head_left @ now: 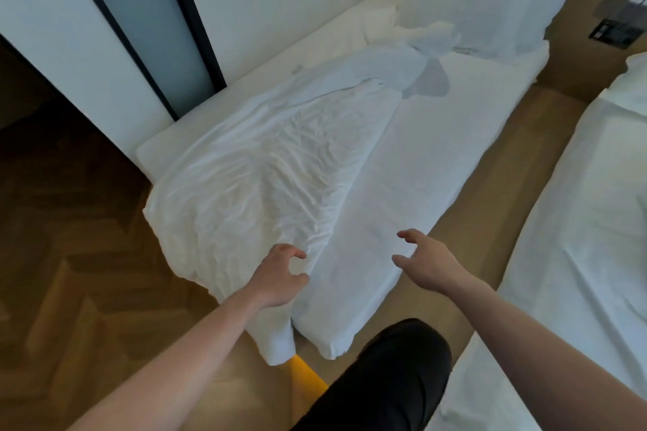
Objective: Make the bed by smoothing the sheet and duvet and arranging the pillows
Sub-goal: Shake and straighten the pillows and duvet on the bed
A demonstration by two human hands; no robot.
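Head view: the duvet (266, 164), soft, white and much wrinkled, lies bunched on the left half of the bed w/ its long axis running from foot to pillows (490, 0), and the smooth sheet (437, 150) is bare on the right. The left hand (280, 276) is nearer, fingers curled but apart, holding nothing, just over the duvet's foot edge. The right hand (427, 259) hovers open over the sheet, approx. level w/ it.

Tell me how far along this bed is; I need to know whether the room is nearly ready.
Early. Done: two pillows stand propped at the headboard, and the bare sheet looks fairly smooth. In hand: the left hand reaches with curled fingers at the duvet near the foot; the right hand hovers open over the sheet. Left: the duvet lies crumpled along one side, hanging off the corner, and needs spreading and smoothing.
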